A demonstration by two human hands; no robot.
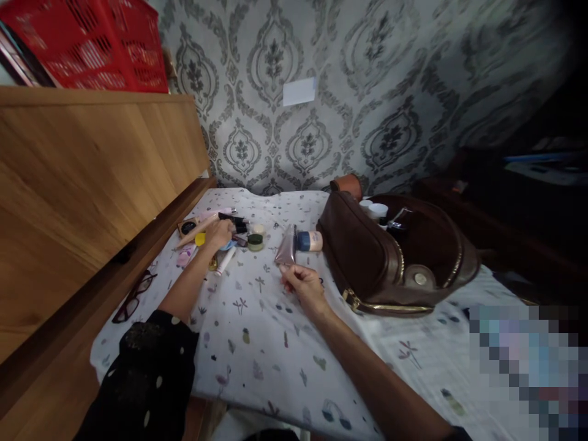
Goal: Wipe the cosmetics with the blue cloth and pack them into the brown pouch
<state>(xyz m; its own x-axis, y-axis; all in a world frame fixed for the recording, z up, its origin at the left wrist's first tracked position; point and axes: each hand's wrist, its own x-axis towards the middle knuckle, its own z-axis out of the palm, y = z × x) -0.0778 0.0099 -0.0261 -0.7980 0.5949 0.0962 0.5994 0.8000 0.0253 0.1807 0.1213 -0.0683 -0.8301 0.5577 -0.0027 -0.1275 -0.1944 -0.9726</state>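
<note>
My right hand (307, 286) pinches the lower end of a translucent, pinkish-brown squeeze tube (286, 246), its other end pointing away from me. Just right of the tube lies a small bottle (310, 241) with a dark blue and a peach part. On the left, my left hand (219, 234) reaches into a cluster of cosmetics; its fingertips are hard to make out among them. Around it are dark tubes (233, 218), a yellow item (200, 239), a compact (188, 228) and a white stick-shaped tube (225, 261). A small green-lidded jar (255, 242) stands to its right.
An unzipped brown leather bag (367, 245) with white-lidded containers (377, 212) in it stands right of my right hand. Eyeglasses (135, 297) lie at the left edge of the patterned cloth (257, 355). A wooden cabinet (101, 184) borders the left, bearing a red basket (105, 49).
</note>
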